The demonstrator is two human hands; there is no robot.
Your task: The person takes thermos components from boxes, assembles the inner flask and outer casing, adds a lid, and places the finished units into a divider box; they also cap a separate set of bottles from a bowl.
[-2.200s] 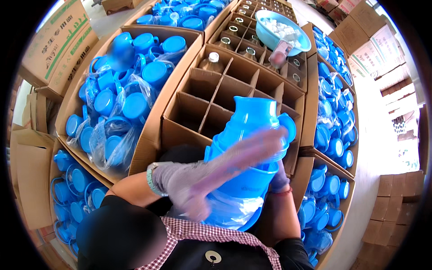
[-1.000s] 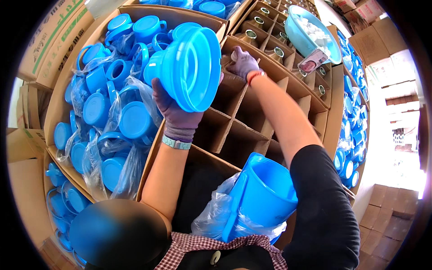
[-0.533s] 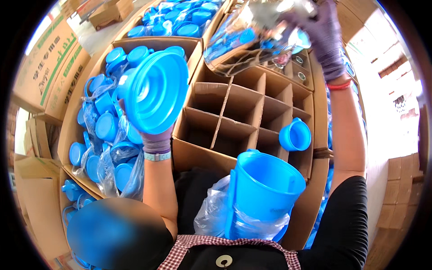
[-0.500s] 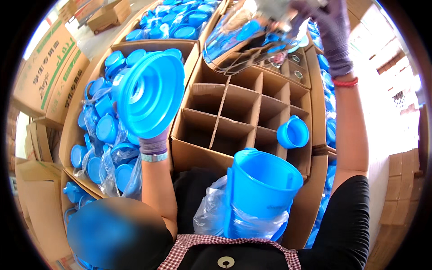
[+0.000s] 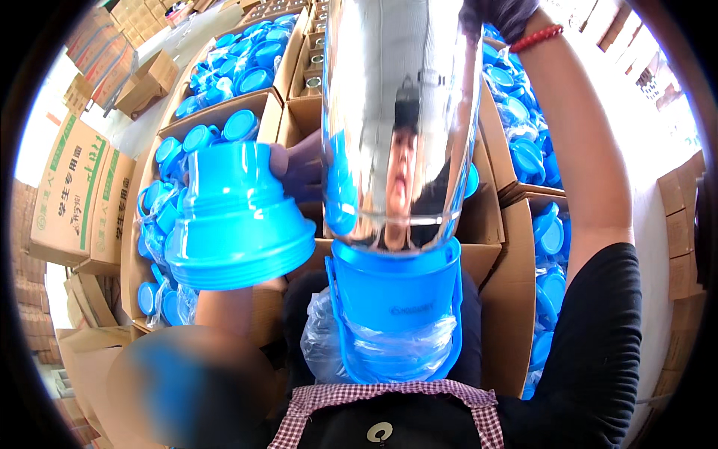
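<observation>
A silvered glass vacuum-flask liner (image 5: 426, 97) stands upright above a blue plastic flask body with a handle (image 5: 396, 292), its rounded lower end at the body's mouth. My right hand (image 5: 499, 15), in a dark glove, is closed around the liner near its upper end, partly cut off by the frame. My gloved left hand (image 5: 303, 166) grips a blue, stepped, funnel-shaped plastic collar (image 5: 239, 217), wide rim down, left of the liner. Clear plastic film (image 5: 411, 340) wraps the lower part of the body, which stands against my lap.
A divided cardboard box (image 5: 479, 232) lies behind the flask body, a blue cup (image 5: 471, 180) partly hidden there by the liner. Boxes of blue cups (image 5: 254, 80) surround it, with more blue cups (image 5: 550, 232) at right. Closed cartons (image 5: 75, 194) stand at far left.
My right hand has brought the liner nearer, down to the body's mouth. My left hand has turned the collar from opening toward me to wide rim down. The view has shifted.
</observation>
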